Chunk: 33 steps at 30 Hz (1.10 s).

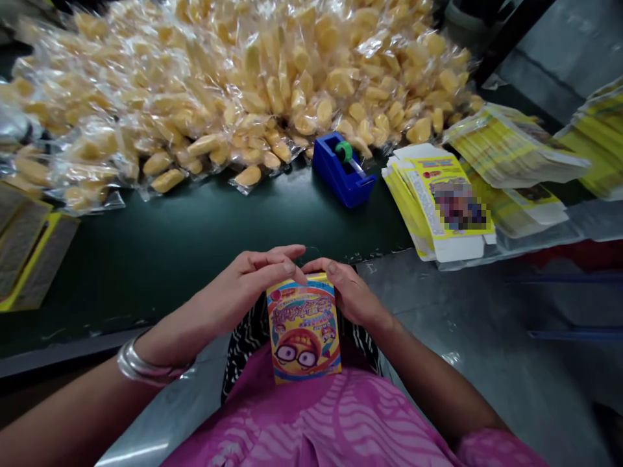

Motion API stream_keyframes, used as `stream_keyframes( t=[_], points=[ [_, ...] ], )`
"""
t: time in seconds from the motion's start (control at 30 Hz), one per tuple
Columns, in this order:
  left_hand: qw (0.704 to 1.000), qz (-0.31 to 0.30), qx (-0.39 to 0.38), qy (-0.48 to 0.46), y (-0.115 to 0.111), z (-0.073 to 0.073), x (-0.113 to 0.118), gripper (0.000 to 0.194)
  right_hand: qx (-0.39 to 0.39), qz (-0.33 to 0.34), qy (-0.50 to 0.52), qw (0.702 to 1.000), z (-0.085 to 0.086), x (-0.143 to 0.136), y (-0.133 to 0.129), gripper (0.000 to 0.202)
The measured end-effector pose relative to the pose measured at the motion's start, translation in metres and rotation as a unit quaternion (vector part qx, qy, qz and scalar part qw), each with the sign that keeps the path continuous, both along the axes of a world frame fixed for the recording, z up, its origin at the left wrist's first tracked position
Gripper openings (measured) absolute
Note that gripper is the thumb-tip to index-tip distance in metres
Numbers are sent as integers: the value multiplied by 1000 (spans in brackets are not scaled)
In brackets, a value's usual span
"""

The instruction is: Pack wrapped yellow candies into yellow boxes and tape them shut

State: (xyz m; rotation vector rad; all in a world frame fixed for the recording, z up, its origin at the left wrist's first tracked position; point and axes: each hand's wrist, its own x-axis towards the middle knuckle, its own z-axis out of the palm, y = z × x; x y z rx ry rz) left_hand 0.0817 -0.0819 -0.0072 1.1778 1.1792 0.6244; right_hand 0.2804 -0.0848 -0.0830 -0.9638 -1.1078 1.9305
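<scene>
A small colourful cardboard box [305, 331] with a cartoon face in glasses rests upright against my lap, its printing upside down to me. My left hand [260, 272] lies across its top left corner, fingers stretched out and the thumb at the top edge. On the other side, my right hand [350, 292] curls round the top right corner and grips the box. The box's top end is partly hidden under my fingers.
Clear bags of yellow pieces [253, 97] make a large heap on the dark green table [233, 227]. A blue tape dispenser [343, 172] with green tape stands before it. Flattened yellow cartons [442, 201] lie stacked at right; grey-sided boxes [34, 253] are at left.
</scene>
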Motion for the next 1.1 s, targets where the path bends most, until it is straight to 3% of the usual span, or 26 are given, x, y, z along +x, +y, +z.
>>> stream_keyframes(
  t=[0.23, 0.37, 0.5, 0.63, 0.83, 1.1],
  points=[
    [998, 28, 22, 49, -4, -1, 1, 32, 13, 26, -15, 999, 11, 1, -5, 65],
    [997, 50, 10, 52, -4, -2, 1, 30, 2, 7, -66, 998, 20, -3, -11, 51],
    [998, 39, 16, 47, -3, 1, 1, 30, 73, -23, -142, 987, 28, -5, -16, 32],
    [999, 9, 30, 37, -1, 3, 3, 33, 102, -43, -170, 979, 35, -6, -20, 37],
    [996, 44, -68, -39, -4, -5, 11, 29, 139, -45, -170, 974, 40, -7, -26, 41],
    [977, -92, -165, -95, 1, -4, -4, 28, 207, 34, -166, 963, 53, -8, -37, 44]
  ],
)
